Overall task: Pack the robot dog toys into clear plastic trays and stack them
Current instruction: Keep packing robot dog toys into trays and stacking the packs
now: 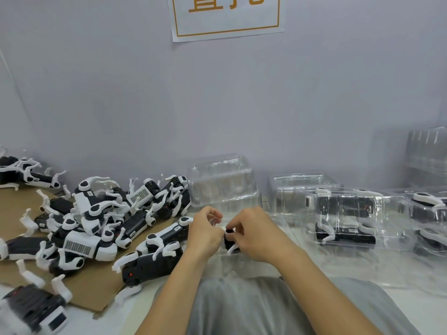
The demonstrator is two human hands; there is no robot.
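Lilac-grey painted wall (121, 93) is filling the top half, with a white paper sign with orange border and orange characters (226, 16) taped at its upper middle. White surface (411, 308) is running along the bottom. Flat brown cardboard sheet (92, 288) is lying on the left of the surface, carrying a loose heap of black-and-white plastic robot dog toys (96, 218), tangled and lying on their sides and backs, white legs sticking out. Right side: closed clear plastic trays with robot dogs packed inside (348, 218) are sitting stacked, another packed stack (429, 221) is just beside them at the right edge. Behind centre, a stack of empty clear plastic trays (223, 182) is standing near the wall; more empty ones (297, 187) are to its right. Grey fabric garment (254, 308) is covering the person's lap at bottom centre.

Both bare forearms are reaching forward to centre. Left hand (205, 232) is curled, fingertips pinching the edge of a clear plastic tray (244, 264) lying on the surface right in front of the person. Right hand (254, 232) is closed around a small black-and-white robot dog toy (231, 241), thumb and fingers gripping it, holding it over that tray; the toy is mostly hidden by the hands. Hands are almost touching each other.
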